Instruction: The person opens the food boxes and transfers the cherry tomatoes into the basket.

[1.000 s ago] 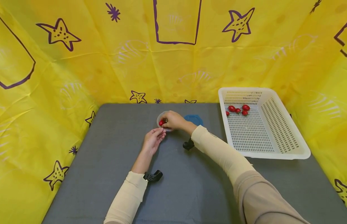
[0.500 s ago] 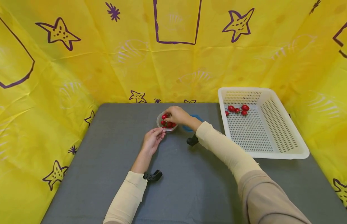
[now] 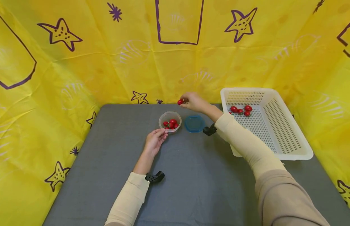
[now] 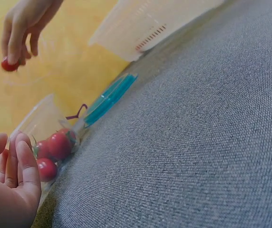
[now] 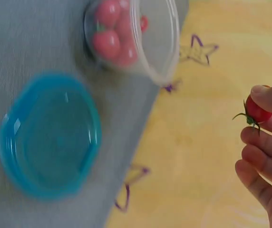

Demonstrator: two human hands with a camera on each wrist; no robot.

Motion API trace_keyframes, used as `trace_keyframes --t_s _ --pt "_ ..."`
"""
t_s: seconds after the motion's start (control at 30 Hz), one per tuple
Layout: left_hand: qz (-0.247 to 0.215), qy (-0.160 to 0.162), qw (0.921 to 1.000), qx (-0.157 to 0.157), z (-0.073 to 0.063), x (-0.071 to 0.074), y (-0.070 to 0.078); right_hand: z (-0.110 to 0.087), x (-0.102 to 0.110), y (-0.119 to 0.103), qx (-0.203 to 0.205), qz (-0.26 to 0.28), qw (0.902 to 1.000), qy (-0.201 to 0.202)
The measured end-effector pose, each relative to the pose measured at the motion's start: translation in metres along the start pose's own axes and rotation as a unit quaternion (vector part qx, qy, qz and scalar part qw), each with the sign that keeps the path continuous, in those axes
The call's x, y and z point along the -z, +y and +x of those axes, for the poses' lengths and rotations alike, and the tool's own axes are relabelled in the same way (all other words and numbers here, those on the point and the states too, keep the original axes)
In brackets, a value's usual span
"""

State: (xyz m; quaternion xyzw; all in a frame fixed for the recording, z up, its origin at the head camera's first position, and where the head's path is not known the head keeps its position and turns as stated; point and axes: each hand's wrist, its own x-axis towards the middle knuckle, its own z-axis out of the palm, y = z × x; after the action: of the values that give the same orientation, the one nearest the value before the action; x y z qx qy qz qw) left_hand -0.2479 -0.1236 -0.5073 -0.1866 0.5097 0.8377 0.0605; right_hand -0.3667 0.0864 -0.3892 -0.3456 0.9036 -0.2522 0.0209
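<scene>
In the head view my right hand [image 3: 194, 102] is raised above the table's far edge, pinching a cherry tomato [image 3: 180, 102]. The right wrist view shows this tomato [image 5: 258, 110] between thumb and index finger, its green stem end outward. My left hand [image 3: 155, 142] pinches the near rim of a clear plastic container [image 3: 162, 116]. Several cherry tomatoes [image 3: 173, 121] lie inside it; through its wall they also show in the left wrist view. A blue lid [image 3: 194, 123] lies flat on the table, just right of the container.
A white perforated basket [image 3: 293, 125] stands at the right of the grey table [image 3: 121, 188], with several cherry tomatoes [image 3: 248, 108] towards its far left corner. Yellow patterned cloth [image 3: 175, 72] hangs behind the table and at both sides.
My right hand has come up out of the container with a tomato and moved to the right and away, uncovering the container and lid. The left hand stays at the rim.
</scene>
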Motion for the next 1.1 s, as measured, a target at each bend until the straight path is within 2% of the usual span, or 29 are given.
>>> trace_keyframes --t_s 0.17,0.37,0.6,0.8,1.1 --pt "0.002 -0.002 1.0000 0.002 -0.001 0.000 0.001 -0.011 0.029 0.016 -0.003 -0.026 0.9994 0.025" --pt "0.007 0.005 1.0000 0.004 -0.001 0.000 -0.001 -0.030 0.062 0.035 -0.077 -0.052 0.9955 0.016" --pt "0.014 0.008 0.9999 0.003 0.000 0.000 0.000 -0.058 0.088 0.068 -0.159 -0.027 0.9863 0.034" --pt "0.015 0.013 0.9998 0.009 0.001 0.000 0.001 -0.083 0.093 0.098 -0.172 -0.047 0.9832 0.039" --pt "0.015 0.013 0.9998 0.005 0.000 0.000 0.000 -0.116 0.078 0.133 -0.224 -0.066 0.9723 -0.013"
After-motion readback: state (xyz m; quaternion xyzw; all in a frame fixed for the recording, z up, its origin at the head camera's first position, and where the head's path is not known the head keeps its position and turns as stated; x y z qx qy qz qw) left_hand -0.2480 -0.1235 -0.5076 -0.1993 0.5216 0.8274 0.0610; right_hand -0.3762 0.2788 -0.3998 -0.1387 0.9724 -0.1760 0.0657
